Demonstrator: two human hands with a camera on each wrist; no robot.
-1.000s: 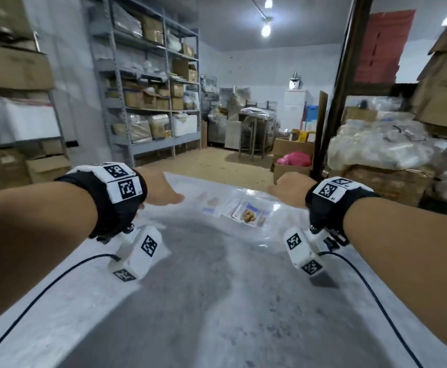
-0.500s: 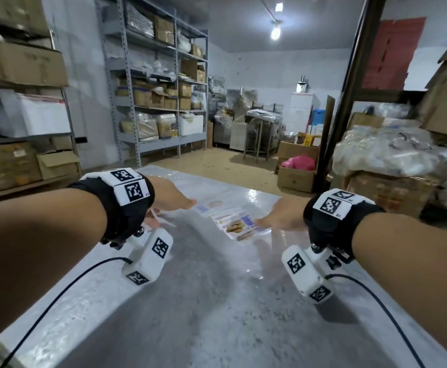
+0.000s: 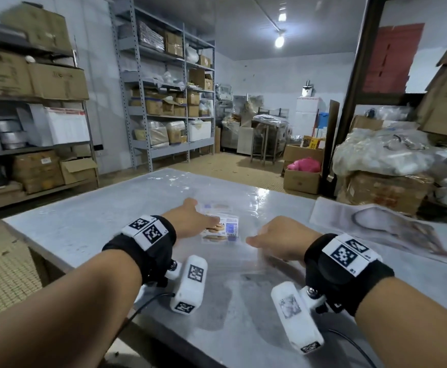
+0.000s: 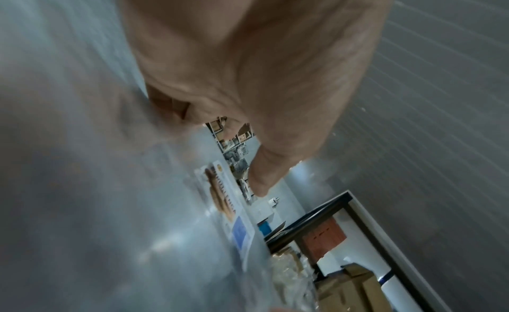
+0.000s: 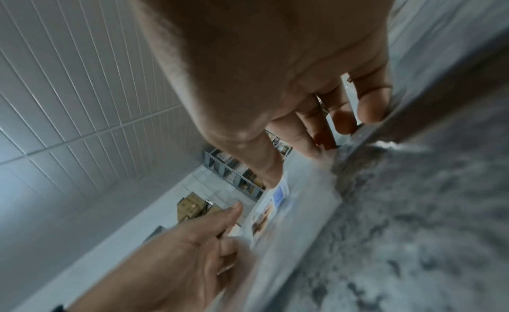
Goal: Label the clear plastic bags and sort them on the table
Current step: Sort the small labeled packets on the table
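A clear plastic bag (image 3: 246, 252) lies flat on the grey metal table (image 3: 84, 221). It bears a printed label (image 3: 227, 229) with a biscuit picture and a blue box. My left hand (image 3: 198, 219) lies over the label's left end. In the left wrist view its fingers (image 4: 171, 109) curl down onto the plastic beside the label (image 4: 223, 205) while the thumb sticks out free. My right hand (image 3: 270, 243) is at the bag's right side. In the right wrist view its fingertips (image 5: 344, 125) touch the plastic, and the left hand (image 5: 192, 240) holds the bag's other side.
A second flat sheet with a grey and brown print (image 3: 376, 227) lies on the table's right part. Metal shelves with cartons (image 3: 164, 115) stand at the left and back. Boxes and full plastic sacks (image 3: 376, 166) are piled at the right. The table's left edge (image 3: 36, 245) is near.
Both hands have drawn back toward me, and the labelled bag has slid nearer with them. The left hand now covers the label's left end.
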